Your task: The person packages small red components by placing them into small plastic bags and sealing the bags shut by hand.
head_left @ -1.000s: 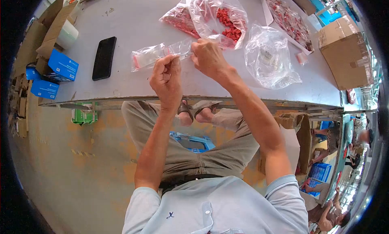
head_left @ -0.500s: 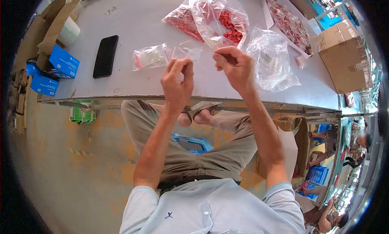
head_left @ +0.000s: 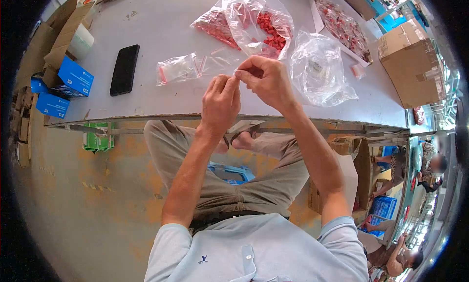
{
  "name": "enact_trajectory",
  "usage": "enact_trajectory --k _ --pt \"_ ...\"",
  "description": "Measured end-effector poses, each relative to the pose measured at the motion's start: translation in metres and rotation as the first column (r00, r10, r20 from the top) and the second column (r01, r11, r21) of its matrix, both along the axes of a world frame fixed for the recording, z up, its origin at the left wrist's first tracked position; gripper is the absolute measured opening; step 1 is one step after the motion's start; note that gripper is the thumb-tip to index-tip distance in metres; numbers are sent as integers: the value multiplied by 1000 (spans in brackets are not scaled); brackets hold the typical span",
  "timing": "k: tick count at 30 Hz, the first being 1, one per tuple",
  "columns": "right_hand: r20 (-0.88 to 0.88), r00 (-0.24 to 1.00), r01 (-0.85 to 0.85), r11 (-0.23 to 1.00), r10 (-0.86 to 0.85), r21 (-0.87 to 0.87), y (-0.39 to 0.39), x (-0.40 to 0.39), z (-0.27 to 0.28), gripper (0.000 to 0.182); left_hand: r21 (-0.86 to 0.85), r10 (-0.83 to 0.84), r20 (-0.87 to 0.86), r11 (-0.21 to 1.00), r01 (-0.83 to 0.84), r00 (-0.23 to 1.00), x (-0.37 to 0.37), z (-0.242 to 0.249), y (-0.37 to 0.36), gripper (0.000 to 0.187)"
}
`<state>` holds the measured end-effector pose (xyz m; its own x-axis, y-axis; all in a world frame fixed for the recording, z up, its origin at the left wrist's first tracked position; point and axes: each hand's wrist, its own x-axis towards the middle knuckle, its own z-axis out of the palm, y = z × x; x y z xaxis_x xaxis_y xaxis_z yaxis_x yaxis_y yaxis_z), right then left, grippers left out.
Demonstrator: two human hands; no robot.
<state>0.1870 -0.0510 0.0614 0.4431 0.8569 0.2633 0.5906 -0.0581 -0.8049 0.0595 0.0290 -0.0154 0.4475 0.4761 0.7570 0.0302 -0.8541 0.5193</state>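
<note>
My left hand (head_left: pixel 221 102) and my right hand (head_left: pixel 266 81) meet above the front part of the table, fingertips pinched close together. Something small and pale shows at the right fingertips, too small to name. What the left fingers hold is hidden. Just behind the hands lie small clear bags, one with a pink-red edge (head_left: pixel 177 69). Farther back, an open clear bag holds red pieces (head_left: pixel 273 33), beside another bag of red pieces (head_left: pixel 215 28). A crumpled clear bag (head_left: pixel 320 69) lies to the right of my right hand.
A black phone (head_left: pixel 125 70) lies on the grey table (head_left: pixel 161 25). Blue boxes (head_left: pixel 73 79) stand at the left edge. At the right are a white tray of red packets (head_left: pixel 342 25) and a cardboard box (head_left: pixel 411 64). Other people (head_left: pixel 432 160) appear at far right.
My right hand has moved left and my left hand slightly right, so their fingertips now meet. The view has shifted slightly.
</note>
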Motion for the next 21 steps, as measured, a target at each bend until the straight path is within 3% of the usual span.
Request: enact_trajectory --k 4,6,8,10,12,14,15,16,18,21 --pt "80 993 88 996 -85 -33 4 3 8 16 -67 -13 22 998 14 1000 -2 1 1 12" --pt "-46 984 178 976 -173 124 3 14 7 16 -127 -39 34 991 43 999 -2 -1 2 11" --pt "-31 982 190 971 -188 146 -5 25 13 14 -183 -69 21 981 72 997 -4 0 3 10" --pt "-150 973 211 942 -176 260 -14 43 19 12 -233 -116 19 965 117 993 -3 3 6 9" --pt "-217 965 215 920 -148 327 -15 70 26 12 -448 -127 73 882 146 989 -4 9 13 9" --pt "12 963 251 909 -270 332 -13 97 36 14 -458 -121 96 876 152 988 -3 6 18 9" --pt "67 956 267 939 -287 218 -11 111 38 16 -504 -126 79 851 148 989 -4 7 18 9" --pt "67 953 275 934 -297 229 -6 124 35 16 -548 -128 59 825 139 990 -5 8 17 9" --pt "401 903 142 988 -154 60 9 137 31 20 -504 -134 31 853 132 990 -4 14 14 8" --pt "426 903 99 991 -51 -90 38 141 25 24 -440 -116 17 891 112 993 -2 16 10 7"
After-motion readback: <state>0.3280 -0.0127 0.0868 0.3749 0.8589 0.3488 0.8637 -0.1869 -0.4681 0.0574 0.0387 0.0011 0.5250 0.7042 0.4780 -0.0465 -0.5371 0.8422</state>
